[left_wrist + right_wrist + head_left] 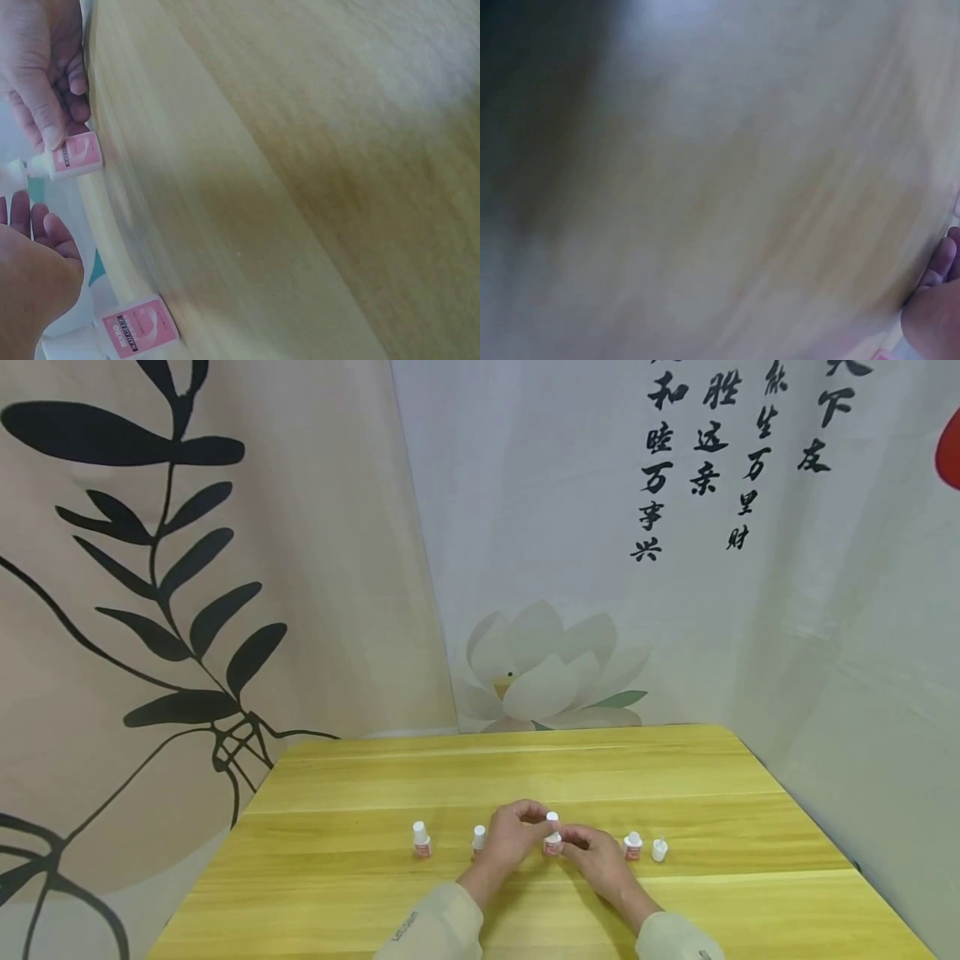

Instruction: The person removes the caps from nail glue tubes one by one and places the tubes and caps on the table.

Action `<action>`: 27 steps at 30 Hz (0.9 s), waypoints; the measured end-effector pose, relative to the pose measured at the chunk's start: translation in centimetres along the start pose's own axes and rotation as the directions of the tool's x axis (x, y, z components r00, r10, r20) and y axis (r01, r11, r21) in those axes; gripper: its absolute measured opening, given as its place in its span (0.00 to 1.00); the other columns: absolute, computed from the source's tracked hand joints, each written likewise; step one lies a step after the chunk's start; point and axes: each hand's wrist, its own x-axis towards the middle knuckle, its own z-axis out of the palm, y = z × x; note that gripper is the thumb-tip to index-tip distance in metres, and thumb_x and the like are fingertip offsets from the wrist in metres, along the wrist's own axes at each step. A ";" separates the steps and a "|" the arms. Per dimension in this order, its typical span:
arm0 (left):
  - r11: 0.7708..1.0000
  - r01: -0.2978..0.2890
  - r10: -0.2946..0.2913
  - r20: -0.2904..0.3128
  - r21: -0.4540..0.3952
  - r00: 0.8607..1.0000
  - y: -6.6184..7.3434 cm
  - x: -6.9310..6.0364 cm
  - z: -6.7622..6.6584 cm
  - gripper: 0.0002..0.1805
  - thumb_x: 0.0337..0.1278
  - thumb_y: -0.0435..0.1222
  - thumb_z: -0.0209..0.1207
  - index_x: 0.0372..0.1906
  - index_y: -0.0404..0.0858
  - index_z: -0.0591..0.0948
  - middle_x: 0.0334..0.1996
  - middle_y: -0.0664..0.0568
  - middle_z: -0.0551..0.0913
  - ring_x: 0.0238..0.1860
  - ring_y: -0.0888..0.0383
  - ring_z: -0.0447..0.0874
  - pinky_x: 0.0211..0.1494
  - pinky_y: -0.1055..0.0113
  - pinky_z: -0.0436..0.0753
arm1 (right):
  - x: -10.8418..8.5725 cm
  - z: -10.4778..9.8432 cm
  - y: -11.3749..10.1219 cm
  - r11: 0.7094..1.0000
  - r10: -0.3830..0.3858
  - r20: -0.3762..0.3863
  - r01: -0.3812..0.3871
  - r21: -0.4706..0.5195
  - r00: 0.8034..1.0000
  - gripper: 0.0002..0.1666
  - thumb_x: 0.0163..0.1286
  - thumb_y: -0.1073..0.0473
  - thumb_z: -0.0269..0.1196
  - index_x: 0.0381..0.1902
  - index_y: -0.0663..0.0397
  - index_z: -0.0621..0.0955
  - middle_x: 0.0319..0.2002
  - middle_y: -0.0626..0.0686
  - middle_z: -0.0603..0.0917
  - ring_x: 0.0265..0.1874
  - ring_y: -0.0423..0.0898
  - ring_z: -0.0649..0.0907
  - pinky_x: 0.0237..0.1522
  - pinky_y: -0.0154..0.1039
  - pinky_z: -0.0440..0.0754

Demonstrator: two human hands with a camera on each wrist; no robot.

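The small white plastic bottle with a pink label (552,848) stood upright near the middle of the surface, between the two hands. The right hand (597,857) pinched its body, while the left hand (516,837) held the tapered white cap (552,817) at its top. Pale letters in a dark block on the label seemed to read "NAIL GLUE" (the rest was too blurred).

To the left stood a matching capped bottle (479,840), its label partly hidden by the left hand, and farther out another capped pink-labelled bottle (422,841). On the right were a short-topped white bottle with a pink label (633,847) and, just beside it, a small white cap-like piece (659,850). The yellow wood-grain surface (300,877) carried them all. Dark lettering on the cream left sleeve (442,924) could not be made out.

Behind hung a pale cloth backdrop (540,527) with black characters, among them 和睦万事兴 and 胜远亲 (the column tops were cut off).

The left wrist view showed the bottle's narrow neck, unclear from the head; the right wrist view held mostly blurred surface, with part of the right hand at its edge.
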 end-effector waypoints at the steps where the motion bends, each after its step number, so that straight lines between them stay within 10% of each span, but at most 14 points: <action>1: 1.000 -0.001 0.001 -0.001 -0.003 1.000 0.0 0.0 0.0 0.09 0.55 0.43 0.71 0.39 0.45 0.86 0.36 0.60 0.84 0.43 0.59 0.79 0.47 0.61 0.79 | 0.0 0.0 0.0 1.000 -0.001 0.003 0.001 0.004 1.000 0.14 0.68 0.53 0.66 0.48 0.52 0.85 0.45 0.48 0.86 0.49 0.49 0.82 0.54 0.51 0.79; 27: 0.997 -0.031 0.033 0.021 -0.077 0.999 0.8 0.5 -0.7 0.08 0.58 0.39 0.69 0.39 0.41 0.85 0.35 0.58 0.85 0.42 0.60 0.81 0.48 0.61 0.81 | 0.1 0.2 0.1 1.000 -0.015 -0.020 0.015 0.012 1.000 0.11 0.68 0.56 0.67 0.45 0.55 0.85 0.43 0.50 0.87 0.48 0.50 0.83 0.53 0.50 0.80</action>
